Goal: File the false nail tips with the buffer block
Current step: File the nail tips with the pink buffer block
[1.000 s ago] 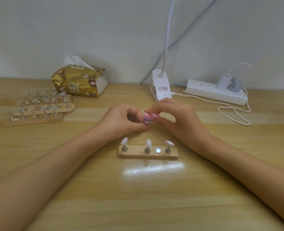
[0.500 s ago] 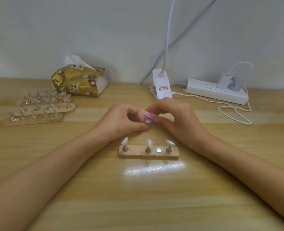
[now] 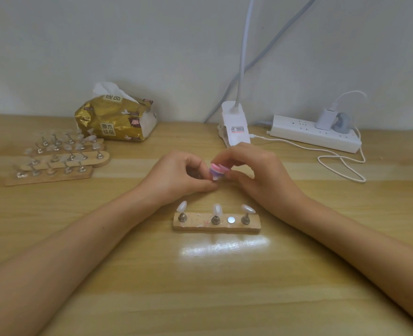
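My right hand (image 3: 256, 174) grips a small pink, white and purple buffer block (image 3: 217, 170) above the table's middle. My left hand (image 3: 178, 177) has its fingers curled and pinches a false nail tip (image 3: 215, 178) that peeks out right under the block. Most of that tip is hidden by my fingers. In front of my hands lies a wooden holder strip (image 3: 216, 225) with three white nail tips (image 3: 217, 209) on metal stands and one bare magnet (image 3: 231, 219).
Several more wooden strips with nail tips (image 3: 55, 157) lie at the left. A gold tissue pack (image 3: 115, 120) stands behind them. A white lamp clamp (image 3: 234, 126), a power strip (image 3: 314, 133) and a looped white cable (image 3: 341, 166) occupy the back right.
The buffer block has shifted slightly left against the tip held by my left hand, tilting a little. Both hands stay in nearly the same place.
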`<state>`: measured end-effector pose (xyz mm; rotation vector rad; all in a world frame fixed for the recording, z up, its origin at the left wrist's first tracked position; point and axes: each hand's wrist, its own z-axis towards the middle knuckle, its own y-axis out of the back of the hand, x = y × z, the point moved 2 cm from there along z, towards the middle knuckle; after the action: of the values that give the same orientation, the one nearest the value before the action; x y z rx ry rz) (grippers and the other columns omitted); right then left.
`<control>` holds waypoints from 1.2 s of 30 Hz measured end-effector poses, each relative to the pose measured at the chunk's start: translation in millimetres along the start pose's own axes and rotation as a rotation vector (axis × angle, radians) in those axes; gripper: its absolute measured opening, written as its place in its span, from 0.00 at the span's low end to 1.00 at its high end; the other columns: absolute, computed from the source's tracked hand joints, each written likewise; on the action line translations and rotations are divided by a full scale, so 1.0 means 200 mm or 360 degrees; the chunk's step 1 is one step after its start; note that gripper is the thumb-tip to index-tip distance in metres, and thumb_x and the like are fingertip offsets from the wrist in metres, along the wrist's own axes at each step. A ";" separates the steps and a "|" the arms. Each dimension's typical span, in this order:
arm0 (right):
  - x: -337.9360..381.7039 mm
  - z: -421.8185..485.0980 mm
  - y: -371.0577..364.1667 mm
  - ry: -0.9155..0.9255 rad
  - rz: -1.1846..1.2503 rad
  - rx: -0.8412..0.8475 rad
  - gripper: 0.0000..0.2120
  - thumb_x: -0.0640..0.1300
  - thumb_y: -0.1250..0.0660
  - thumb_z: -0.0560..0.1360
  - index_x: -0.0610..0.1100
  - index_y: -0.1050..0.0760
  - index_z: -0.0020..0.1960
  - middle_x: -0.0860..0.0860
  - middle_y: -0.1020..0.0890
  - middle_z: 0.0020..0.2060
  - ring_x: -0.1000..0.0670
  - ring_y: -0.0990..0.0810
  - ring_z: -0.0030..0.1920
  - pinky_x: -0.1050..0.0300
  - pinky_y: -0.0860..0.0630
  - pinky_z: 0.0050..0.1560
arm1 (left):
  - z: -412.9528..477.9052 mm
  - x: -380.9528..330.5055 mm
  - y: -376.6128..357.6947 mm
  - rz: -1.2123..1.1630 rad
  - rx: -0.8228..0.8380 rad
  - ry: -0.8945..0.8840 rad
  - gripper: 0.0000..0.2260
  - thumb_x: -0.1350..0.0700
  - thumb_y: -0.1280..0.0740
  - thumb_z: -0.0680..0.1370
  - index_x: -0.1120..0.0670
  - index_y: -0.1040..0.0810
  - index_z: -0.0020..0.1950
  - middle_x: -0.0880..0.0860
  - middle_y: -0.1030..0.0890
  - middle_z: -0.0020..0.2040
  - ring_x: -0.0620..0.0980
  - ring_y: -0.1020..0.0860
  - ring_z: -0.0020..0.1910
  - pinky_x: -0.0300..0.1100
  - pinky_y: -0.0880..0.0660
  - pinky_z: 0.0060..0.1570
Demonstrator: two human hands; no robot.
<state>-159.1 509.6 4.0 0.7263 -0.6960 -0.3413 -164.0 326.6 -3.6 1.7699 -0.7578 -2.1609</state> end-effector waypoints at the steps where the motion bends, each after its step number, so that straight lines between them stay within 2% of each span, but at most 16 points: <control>1: 0.00 0.00 0.01 -0.0011 -0.0002 -0.0027 0.06 0.34 0.30 0.77 0.41 0.19 0.52 0.49 0.17 0.46 0.52 0.20 0.48 0.53 0.24 0.53 | 0.00 0.00 0.00 0.0011 -0.0001 0.0000 0.07 0.56 0.21 0.68 0.48 0.17 0.35 0.46 0.15 0.36 0.38 0.21 0.35 0.34 0.25 0.41; 4: 0.01 -0.02 0.00 0.0104 -0.0018 -0.0020 0.07 0.33 0.29 0.77 0.42 0.19 0.52 0.49 0.18 0.46 0.52 0.21 0.49 0.57 0.24 0.53 | 0.00 0.00 0.00 -0.0002 0.0019 -0.0014 0.05 0.56 0.21 0.69 0.49 0.15 0.37 0.46 0.16 0.35 0.38 0.21 0.34 0.32 0.26 0.38; 8: -0.02 -0.01 0.03 -0.0013 0.0006 -0.0020 0.05 0.35 0.29 0.77 0.42 0.18 0.52 0.50 0.17 0.45 0.53 0.20 0.49 0.53 0.24 0.53 | 0.00 0.00 0.00 0.0019 -0.0004 0.0017 0.05 0.55 0.21 0.68 0.51 0.15 0.38 0.49 0.14 0.38 0.43 0.19 0.37 0.44 0.21 0.48; 11: 0.00 -0.02 0.02 0.0132 -0.0004 0.0007 0.07 0.33 0.29 0.77 0.43 0.19 0.52 0.49 0.18 0.47 0.51 0.20 0.50 0.57 0.24 0.54 | -0.01 -0.01 0.00 0.0006 0.0009 0.0004 0.07 0.52 0.21 0.68 0.53 0.15 0.38 0.52 0.14 0.40 0.53 0.17 0.45 0.52 0.22 0.52; 12: 0.00 -0.02 0.01 0.0110 0.0004 0.0041 0.08 0.33 0.29 0.77 0.43 0.19 0.53 0.49 0.18 0.47 0.51 0.20 0.50 0.56 0.24 0.54 | -0.01 -0.02 0.00 0.0015 0.0007 0.0011 0.07 0.51 0.21 0.68 0.53 0.15 0.39 0.53 0.14 0.40 0.54 0.17 0.46 0.53 0.22 0.52; 15: -0.02 -0.02 0.02 0.0006 0.0034 -0.0040 0.04 0.36 0.30 0.78 0.43 0.20 0.51 0.49 0.18 0.45 0.51 0.20 0.49 0.51 0.24 0.54 | -0.01 -0.01 0.00 0.0049 0.0000 0.0036 0.05 0.54 0.21 0.68 0.51 0.15 0.38 0.49 0.14 0.40 0.50 0.17 0.44 0.53 0.21 0.54; 18: -0.01 -0.02 0.02 0.0131 -0.0001 -0.0008 0.04 0.35 0.29 0.77 0.43 0.19 0.51 0.49 0.18 0.45 0.51 0.20 0.48 0.54 0.24 0.52 | -0.01 -0.02 0.00 0.0038 0.0010 0.0008 0.05 0.53 0.21 0.68 0.51 0.15 0.38 0.50 0.14 0.40 0.51 0.16 0.45 0.53 0.21 0.54; 21: -0.02 -0.02 0.03 0.0041 0.0032 -0.0014 0.04 0.36 0.29 0.78 0.43 0.19 0.51 0.50 0.18 0.45 0.52 0.20 0.49 0.52 0.24 0.53 | 0.00 -0.02 0.00 0.0033 -0.0001 0.0020 0.05 0.54 0.21 0.68 0.50 0.16 0.36 0.48 0.14 0.39 0.47 0.17 0.43 0.51 0.21 0.54; 23: -0.02 -0.02 0.02 0.0103 0.0003 -0.0008 0.06 0.34 0.29 0.77 0.43 0.20 0.51 0.50 0.19 0.46 0.52 0.20 0.49 0.56 0.24 0.53 | -0.01 -0.01 0.00 0.0016 0.0015 0.0007 0.05 0.54 0.21 0.69 0.51 0.16 0.38 0.49 0.14 0.40 0.48 0.16 0.44 0.51 0.21 0.54; 27: -0.03 -0.02 0.02 -0.0010 0.0063 0.0036 0.06 0.35 0.29 0.78 0.44 0.20 0.51 0.50 0.18 0.46 0.51 0.20 0.50 0.51 0.24 0.55 | 0.00 -0.01 0.00 -0.0007 0.0005 0.0023 0.06 0.55 0.21 0.69 0.49 0.17 0.35 0.46 0.15 0.37 0.40 0.19 0.38 0.44 0.21 0.50; 29: -0.02 -0.02 0.02 0.0046 0.0031 -0.0009 0.06 0.35 0.29 0.78 0.43 0.20 0.52 0.50 0.18 0.46 0.51 0.20 0.50 0.54 0.24 0.54 | 0.00 -0.01 0.00 -0.0010 0.0016 0.0018 0.05 0.55 0.21 0.69 0.50 0.16 0.37 0.46 0.15 0.37 0.40 0.19 0.38 0.42 0.22 0.48; 31: -0.02 -0.02 0.01 0.0072 0.0011 0.0054 0.07 0.34 0.29 0.78 0.44 0.20 0.52 0.51 0.18 0.47 0.51 0.21 0.50 0.58 0.24 0.53 | 0.00 -0.01 0.00 -0.0006 0.0016 0.0004 0.04 0.55 0.21 0.69 0.51 0.15 0.38 0.47 0.14 0.38 0.42 0.18 0.39 0.42 0.22 0.47; 34: -0.03 -0.02 0.02 -0.0023 0.0043 0.0002 0.05 0.36 0.30 0.78 0.44 0.20 0.52 0.51 0.18 0.46 0.52 0.20 0.50 0.56 0.24 0.53 | 0.00 -0.01 0.00 0.0019 0.0003 0.0018 0.06 0.55 0.21 0.68 0.48 0.16 0.36 0.45 0.15 0.37 0.39 0.19 0.38 0.43 0.22 0.49; 36: -0.02 -0.02 0.02 0.0061 0.0028 0.0001 0.03 0.38 0.30 0.79 0.44 0.20 0.52 0.51 0.18 0.46 0.51 0.20 0.49 0.59 0.24 0.53 | 0.00 -0.01 0.00 0.0014 0.0007 0.0013 0.05 0.54 0.21 0.68 0.49 0.16 0.36 0.45 0.15 0.38 0.40 0.19 0.39 0.45 0.21 0.51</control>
<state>-159.6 516.1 2.2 0.7254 -0.6658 -0.3104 -162.7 326.9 -1.0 1.7731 -0.7673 -2.1468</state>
